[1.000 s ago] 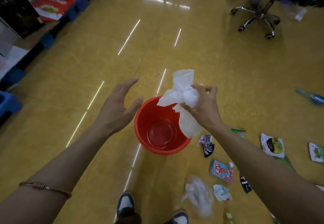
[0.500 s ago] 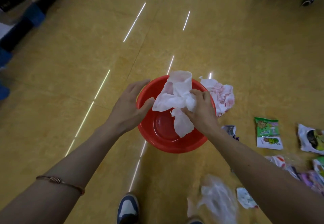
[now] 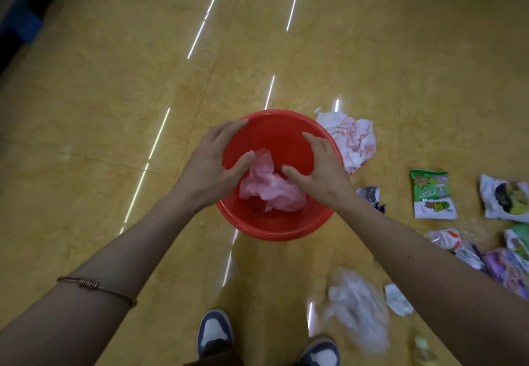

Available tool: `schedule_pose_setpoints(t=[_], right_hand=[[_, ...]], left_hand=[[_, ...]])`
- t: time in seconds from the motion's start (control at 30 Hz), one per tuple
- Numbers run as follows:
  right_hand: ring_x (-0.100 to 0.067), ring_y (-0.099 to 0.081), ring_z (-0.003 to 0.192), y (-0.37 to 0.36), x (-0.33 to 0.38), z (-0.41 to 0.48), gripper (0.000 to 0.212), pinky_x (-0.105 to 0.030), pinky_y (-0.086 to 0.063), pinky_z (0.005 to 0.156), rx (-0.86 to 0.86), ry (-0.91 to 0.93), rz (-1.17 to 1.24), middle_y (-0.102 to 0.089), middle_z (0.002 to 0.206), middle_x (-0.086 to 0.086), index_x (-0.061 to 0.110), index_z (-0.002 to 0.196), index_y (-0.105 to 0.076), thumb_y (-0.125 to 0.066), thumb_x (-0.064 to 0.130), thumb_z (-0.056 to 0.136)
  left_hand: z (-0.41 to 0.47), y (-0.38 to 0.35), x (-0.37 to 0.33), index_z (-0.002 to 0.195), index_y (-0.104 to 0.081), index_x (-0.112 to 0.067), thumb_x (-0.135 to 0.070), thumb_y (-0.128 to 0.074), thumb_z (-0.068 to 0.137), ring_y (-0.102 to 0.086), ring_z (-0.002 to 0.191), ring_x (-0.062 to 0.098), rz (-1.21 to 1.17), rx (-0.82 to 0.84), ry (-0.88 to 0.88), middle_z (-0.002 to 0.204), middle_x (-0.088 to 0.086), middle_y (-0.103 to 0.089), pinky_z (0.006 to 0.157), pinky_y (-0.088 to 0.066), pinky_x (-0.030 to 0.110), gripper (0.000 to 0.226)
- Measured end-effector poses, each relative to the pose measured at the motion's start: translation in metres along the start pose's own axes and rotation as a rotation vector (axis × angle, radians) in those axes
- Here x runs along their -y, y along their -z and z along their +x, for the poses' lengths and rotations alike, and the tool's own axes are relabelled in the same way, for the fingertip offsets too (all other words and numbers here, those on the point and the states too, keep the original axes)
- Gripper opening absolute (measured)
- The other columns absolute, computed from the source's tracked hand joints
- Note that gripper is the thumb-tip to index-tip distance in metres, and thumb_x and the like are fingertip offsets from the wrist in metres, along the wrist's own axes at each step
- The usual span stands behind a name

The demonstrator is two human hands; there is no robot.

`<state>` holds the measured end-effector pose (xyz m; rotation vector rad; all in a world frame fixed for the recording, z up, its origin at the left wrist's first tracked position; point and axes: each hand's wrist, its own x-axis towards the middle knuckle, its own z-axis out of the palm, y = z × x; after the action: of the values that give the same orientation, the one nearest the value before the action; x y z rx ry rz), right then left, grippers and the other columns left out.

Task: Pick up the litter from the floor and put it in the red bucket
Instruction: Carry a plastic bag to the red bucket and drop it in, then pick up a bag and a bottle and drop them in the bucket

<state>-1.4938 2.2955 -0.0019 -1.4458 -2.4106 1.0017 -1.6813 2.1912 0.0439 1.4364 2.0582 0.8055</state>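
Item: crumpled tissue (image 3: 270, 188) — lying inside the red bucket (image 3: 274, 226). Left hand (image 3: 213, 165) and right hand (image 3: 322, 172) above it, fingers spread, grasping nothing. Risk: a lifting hand clips the rim, tipping it; wrappers (image 3: 432, 195) remain on the floor.

Shoes: blue-and-white sneakers, below both hands at btm edge; left shoe (image 3: 214, 331) under the left hand (image 3: 211, 165), right shoe (image 3: 320, 350) under the right hand (image 3: 323, 173), partly cut off.
Trouser cuff (image 3: 213, 361): brown, over left shoe heel, btm edge.
Bracelet (image 3: 96, 285): thin copper-colour band w/ coiled bit, on left forearm, well back from left hand.
Blue crates (image 3: 21, 23): dark blue, blurred, far up-left of left hand, at frame edge.
Glare streaks (image 3: 203, 22): thin white lines, ahead of and left of hands.
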Motion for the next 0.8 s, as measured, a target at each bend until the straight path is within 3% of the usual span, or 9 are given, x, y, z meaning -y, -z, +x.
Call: schedule_pose_setpoints(t=[0.07, 0.27, 0.53, 0.8], right_hand=[[-0.017, -0.040, 0.128, 0.033, 0.021, -0.006, 0.077, -0.039, -0.043, 0.100, -0.046, 0.006, 0.021, -0.037, 0.142, -0.001, 0.022, 0.145, -0.029, -0.064, 0.048, 0.082], [-0.010, -0.037, 0.129, 0.138, 0.086, -0.031, 0.071, -0.026, -0.036, 0.092, -0.155, 0.050, 0.058, -0.037, 0.142, 0.007, 0.026, 0.143, -0.031, -0.061, 0.051, 0.084], [-0.012, -0.038, 0.130, 0.279, 0.159, -0.067, 0.069, -0.028, -0.037, 0.093, -0.307, 0.090, 0.097, -0.038, 0.142, 0.007, 0.026, 0.144, -0.032, -0.060, 0.050, 0.085], [-0.010, -0.040, 0.127, 0.382, 0.177, -0.132, 0.068, -0.031, -0.039, 0.094, -0.479, 0.063, 0.101, -0.040, 0.141, 0.007, 0.026, 0.143, -0.033, -0.059, 0.051, 0.085]], left_hand=[[0.001, 0.020, -0.028, 0.140, -0.038, -0.033, -0.037, -0.057, 0.091, -0.034, 0.123, 0.001, -0.003, 0.002, -0.024, 0.142, -0.006, -0.037, 0.092, -0.022, 0.004, 0.053], [0.006, 0.089, -0.122, 0.140, -0.037, -0.035, -0.050, -0.051, 0.084, -0.033, 0.132, 0.007, -0.002, -0.017, -0.129, 0.143, -0.005, -0.036, 0.107, -0.028, 0.028, 0.059], [0.004, 0.172, -0.250, 0.141, -0.036, -0.034, -0.053, -0.047, 0.084, -0.032, 0.135, 0.011, 0.015, -0.042, -0.254, 0.147, -0.005, -0.034, 0.111, -0.030, 0.040, 0.061], [-0.008, 0.191, -0.355, 0.142, -0.034, -0.033, -0.054, -0.048, 0.083, -0.029, 0.136, 0.010, 0.003, 0.015, -0.414, 0.149, -0.005, -0.030, 0.109, -0.028, 0.033, 0.064]])
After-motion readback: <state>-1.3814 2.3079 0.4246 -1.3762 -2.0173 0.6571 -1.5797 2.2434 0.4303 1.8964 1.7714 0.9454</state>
